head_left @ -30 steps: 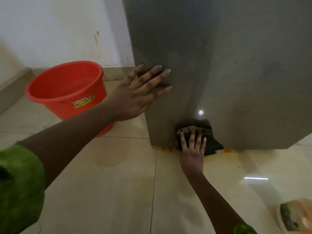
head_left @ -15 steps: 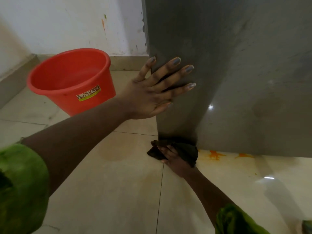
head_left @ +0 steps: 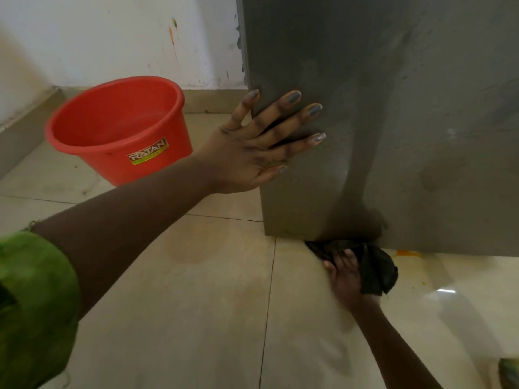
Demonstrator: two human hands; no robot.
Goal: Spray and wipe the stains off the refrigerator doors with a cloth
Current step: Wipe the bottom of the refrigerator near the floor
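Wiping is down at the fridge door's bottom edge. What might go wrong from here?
1. The right hand grips the cloth at the lower edge of the refrigerator door; if the door swings, that hand may get pinched.
2. The orange spill beside the cloth might get smeared onto the door.
3. The left hand, flat on the door, may leave prints.

Door (head_left: 393, 122): to our right, lower edge near the floor (head_left: 196, 304).
Wall (head_left: 112, 37): behind, left of the door.
Bucket (head_left: 118, 130): on the floor, left of the door, before the wall.
Our left hand (head_left: 252, 147): flat on the door's left edge, between bucket and door.
Our right hand (head_left: 344, 276): below, at the door's lower edge, gripping the cloth (head_left: 376, 270).
Stain (head_left: 405, 252): on the floor, just right of the cloth.
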